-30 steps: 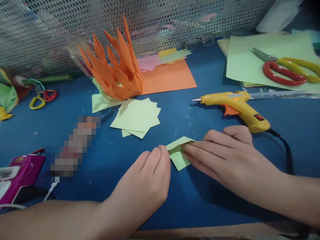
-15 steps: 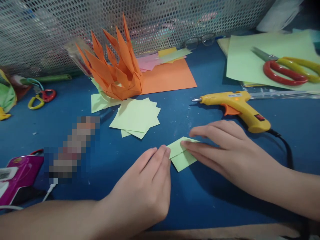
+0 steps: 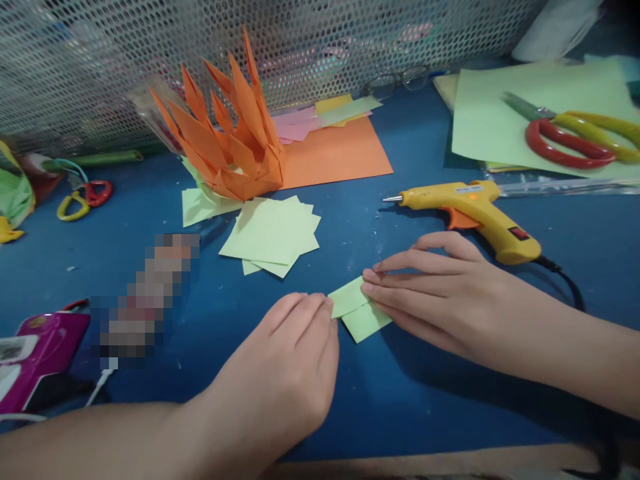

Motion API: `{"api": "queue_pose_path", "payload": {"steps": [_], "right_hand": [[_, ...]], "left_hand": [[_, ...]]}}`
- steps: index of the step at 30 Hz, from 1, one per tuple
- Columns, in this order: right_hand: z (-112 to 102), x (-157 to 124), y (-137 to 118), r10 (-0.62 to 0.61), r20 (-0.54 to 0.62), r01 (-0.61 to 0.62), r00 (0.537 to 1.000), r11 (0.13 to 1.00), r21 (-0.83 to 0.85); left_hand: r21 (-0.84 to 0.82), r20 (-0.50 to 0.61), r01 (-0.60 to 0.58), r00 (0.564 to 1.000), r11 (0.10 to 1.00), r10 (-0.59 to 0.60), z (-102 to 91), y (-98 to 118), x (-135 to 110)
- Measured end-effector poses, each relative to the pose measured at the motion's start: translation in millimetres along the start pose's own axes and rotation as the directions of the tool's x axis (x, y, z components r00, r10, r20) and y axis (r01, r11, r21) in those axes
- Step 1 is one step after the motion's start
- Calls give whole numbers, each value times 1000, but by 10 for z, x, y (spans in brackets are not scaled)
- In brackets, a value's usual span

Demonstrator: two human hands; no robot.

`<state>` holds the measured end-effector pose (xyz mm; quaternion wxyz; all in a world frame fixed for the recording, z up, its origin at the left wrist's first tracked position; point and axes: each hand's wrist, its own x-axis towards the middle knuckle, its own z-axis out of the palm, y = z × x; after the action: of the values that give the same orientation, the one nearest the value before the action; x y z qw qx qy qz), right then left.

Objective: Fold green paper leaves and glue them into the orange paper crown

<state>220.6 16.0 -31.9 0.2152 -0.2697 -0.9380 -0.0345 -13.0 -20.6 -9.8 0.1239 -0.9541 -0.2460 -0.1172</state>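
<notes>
A small folded piece of light green paper (image 3: 367, 321) lies on the blue tabletop between my hands. Its upper flap is folded over, and the crease runs across its middle. My left hand (image 3: 293, 367) pinches the left corner, with the fingers bunched together and the thumb hidden. From the other side, my right hand (image 3: 445, 293) holds the paper down, its fingertips close together on the flap and its fingers covering the right end. Behind the left hand, a fanned stack of light green paper squares (image 3: 273, 230) lies flat.
An orange folded-paper crown shape (image 3: 245, 153) stands behind the stack on orange paper (image 3: 340, 157). A yellow glue gun (image 3: 460, 200) with a black cord lies beyond my right hand. Large scissors (image 3: 570, 143) rest on green sheets; small scissors (image 3: 85, 197) lie left. A metal mesh (image 3: 320, 40) borders the back.
The raised fingers of my right hand have come down onto the paper, covering more of its right end. My left hand has shifted slightly left, still at the left corner.
</notes>
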Motion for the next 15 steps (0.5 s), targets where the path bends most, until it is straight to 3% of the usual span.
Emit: {"api": "queue_pose_path", "payload": {"steps": [4, 7, 11, 15], "right_hand": [[1, -1, 11, 39, -13, -38, 999, 997, 72], [-23, -13, 69, 2, 15, -4, 1000, 994, 109], [-107, 9, 163, -109, 37, 106, 993, 992, 73], [-150, 24, 192, -149, 17, 148, 989, 989, 26]], "left_hand": [[-31, -3, 24, 1000, 999, -24, -5, 3, 22], [3, 8, 5, 1000, 1000, -5, -8, 20, 17], [64, 57, -113, 992, 992, 109, -46, 30, -6], [66, 137, -284, 952, 957, 273, -96, -8, 3]]}}
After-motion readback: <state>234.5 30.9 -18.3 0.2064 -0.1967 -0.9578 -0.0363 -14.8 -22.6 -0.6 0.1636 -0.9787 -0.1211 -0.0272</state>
